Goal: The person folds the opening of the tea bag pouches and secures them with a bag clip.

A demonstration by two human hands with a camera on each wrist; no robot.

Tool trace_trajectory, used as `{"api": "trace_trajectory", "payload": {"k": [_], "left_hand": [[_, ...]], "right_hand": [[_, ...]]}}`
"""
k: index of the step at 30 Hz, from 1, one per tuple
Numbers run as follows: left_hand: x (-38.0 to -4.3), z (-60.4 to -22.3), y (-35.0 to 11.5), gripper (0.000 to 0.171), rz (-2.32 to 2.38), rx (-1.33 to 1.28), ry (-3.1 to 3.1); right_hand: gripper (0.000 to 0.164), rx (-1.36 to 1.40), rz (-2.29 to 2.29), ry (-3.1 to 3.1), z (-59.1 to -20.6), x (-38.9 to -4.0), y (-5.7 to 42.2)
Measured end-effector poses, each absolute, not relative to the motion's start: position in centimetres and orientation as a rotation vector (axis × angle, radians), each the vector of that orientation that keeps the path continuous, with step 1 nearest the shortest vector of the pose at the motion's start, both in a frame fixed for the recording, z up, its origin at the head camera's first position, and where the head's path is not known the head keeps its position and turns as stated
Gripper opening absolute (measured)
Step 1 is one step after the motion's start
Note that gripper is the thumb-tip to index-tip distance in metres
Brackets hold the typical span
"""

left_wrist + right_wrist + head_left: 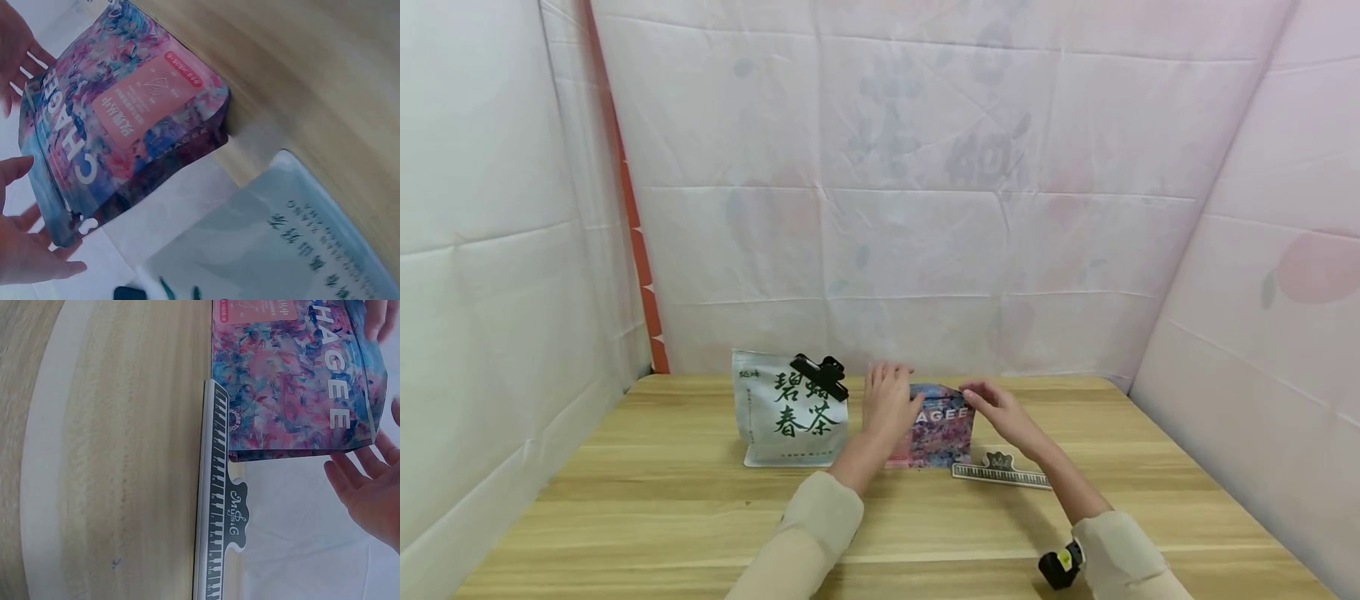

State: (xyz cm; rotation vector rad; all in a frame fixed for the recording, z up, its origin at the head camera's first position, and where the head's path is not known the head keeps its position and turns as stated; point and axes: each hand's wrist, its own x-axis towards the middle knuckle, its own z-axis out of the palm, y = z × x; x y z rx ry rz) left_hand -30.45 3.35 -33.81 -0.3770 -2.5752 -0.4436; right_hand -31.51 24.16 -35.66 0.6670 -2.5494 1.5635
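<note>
The patterned pouch is standing on the table, its top edge running left to right, with the left hand bracketing its left end and the right hand its right, neither plainly nearer, fingers parted and not clamping.

One wide head view, two tilted close-ups from the wrists.
The head camera looks forward and down across the surface to the cloth backdrop; the left wrist camera looks close at the colourful pouch and the pale bag, the right at the same pouch and the keyboard-patterned clip. All three views share the pouch's printed front.
</note>
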Motion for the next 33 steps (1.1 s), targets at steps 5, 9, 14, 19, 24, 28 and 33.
{"api": "trace_trajectory", "payload": {"k": [5, 9, 14, 19, 24, 28, 33], "left_hand": [[-30.8, -33.5, 4.8, 0.034, 0.016, -0.549, -2.616], [-31.2, -33.7, 5.6, 0.03, 0.162, -0.63, -2.64], [-31.6, -34.0, 6.0, 0.022, 0.112, -0.611, -2.625], [-31.6, -34.0, 6.0, 0.015, 0.021, -0.599, -2.585], [-31.7, -33.9, 5.9, 0.014, -0.063, -0.58, -2.57], [-31.8, -33.7, 5.8, 0.016, -0.121, -0.586, -2.556], [-32.0, -33.5, 5.8, 0.016, -0.176, -0.604, -2.572]], "right_hand": [[0.041, 0.675, 1.562, -2.551, -35.6, -31.5, 24.1], [0.038, 0.683, 1.527, -2.557, -35.6, -31.5, 24.0], [0.034, 0.729, 1.456, -2.552, -35.7, -31.6, 24.0], [0.03, 0.757, 1.385, -2.555, -35.9, -31.6, 24.1], [0.03, 0.775, 1.31, -2.577, -36.0, -31.8, 24.1], [0.029, 0.79, 1.262, -2.588, -36.0, -32.0, 23.9], [0.024, 0.715, 1.247, -2.582, -36.1, -32.2, 23.5]]}}
